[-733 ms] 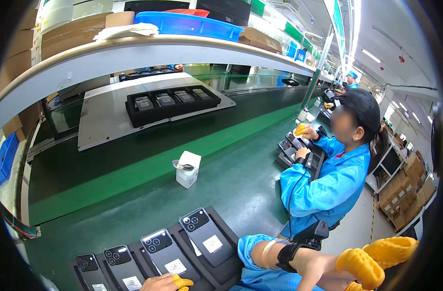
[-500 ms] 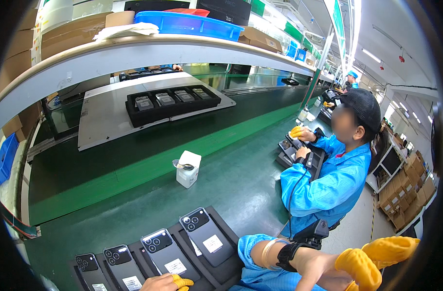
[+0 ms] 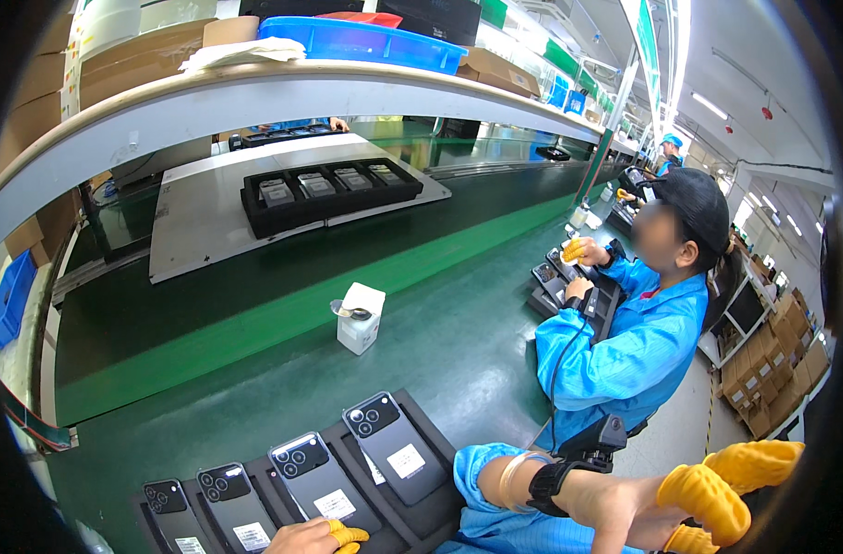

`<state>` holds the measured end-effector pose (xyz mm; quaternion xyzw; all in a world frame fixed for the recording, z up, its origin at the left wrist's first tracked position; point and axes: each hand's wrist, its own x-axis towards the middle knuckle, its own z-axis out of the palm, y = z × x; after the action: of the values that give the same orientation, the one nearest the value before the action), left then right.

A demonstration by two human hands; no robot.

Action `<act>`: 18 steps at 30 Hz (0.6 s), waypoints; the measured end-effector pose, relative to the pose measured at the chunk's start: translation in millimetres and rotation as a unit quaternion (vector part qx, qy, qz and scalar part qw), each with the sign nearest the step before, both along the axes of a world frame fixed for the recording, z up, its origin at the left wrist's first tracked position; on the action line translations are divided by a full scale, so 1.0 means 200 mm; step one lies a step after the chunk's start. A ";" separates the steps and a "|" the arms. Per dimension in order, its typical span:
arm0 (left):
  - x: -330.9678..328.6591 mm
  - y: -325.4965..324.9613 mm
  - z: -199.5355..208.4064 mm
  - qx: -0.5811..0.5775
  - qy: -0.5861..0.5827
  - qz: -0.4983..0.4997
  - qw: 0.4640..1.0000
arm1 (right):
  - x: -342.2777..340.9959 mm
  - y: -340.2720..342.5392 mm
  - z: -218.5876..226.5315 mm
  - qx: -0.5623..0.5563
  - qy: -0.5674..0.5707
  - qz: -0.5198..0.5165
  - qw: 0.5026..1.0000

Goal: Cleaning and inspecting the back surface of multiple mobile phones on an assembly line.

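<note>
With yellow-capped fingers together, the left hand (image 3: 309, 538) overlaps the near end of the third-from-left dark-grey rectangular phone (image 3: 313, 475), pinching or not I cannot tell, while the right hand (image 3: 630, 508) spreads open at near right.

At five o'clock, a bright blue fabric sleeve (image 3: 484, 473) precedes a translucent bangle (image 3: 508, 481) and a black wrist strap (image 3: 549, 489) bearing a boxy black device (image 3: 604, 438). Wrinkled yellow finger covers (image 3: 708, 503) dress the right hand (image 3: 611, 510) and, at seven o'clock, the left hand (image 3: 301, 539).
</note>
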<state>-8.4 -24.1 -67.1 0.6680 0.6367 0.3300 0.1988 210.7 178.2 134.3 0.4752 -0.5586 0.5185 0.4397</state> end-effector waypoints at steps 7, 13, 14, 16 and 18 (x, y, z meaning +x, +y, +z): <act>0.00 0.02 -0.01 -0.004 -0.012 -0.021 1.000 | -0.10 -0.03 0.05 -0.027 -0.040 0.066 0.997; -0.01 0.04 0.24 -0.001 -0.033 -0.005 0.999 | -0.06 0.02 0.03 0.020 0.020 0.009 1.000; -0.01 0.04 0.25 -0.001 -0.032 -0.004 0.999 | -0.07 0.03 0.02 0.025 0.038 -0.004 0.999; 0.00 0.05 0.25 0.003 -0.026 -0.014 1.000 | -0.10 0.01 0.04 0.038 0.051 -0.026 0.998; 0.00 0.07 0.25 0.005 -0.022 -0.025 0.999 | -0.24 0.00 0.16 0.116 0.064 0.045 0.990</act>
<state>-8.5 -10.4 -16.6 0.6774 0.6134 0.3428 0.2176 163.3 178.7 165.6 0.5802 -0.5637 0.4379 0.3923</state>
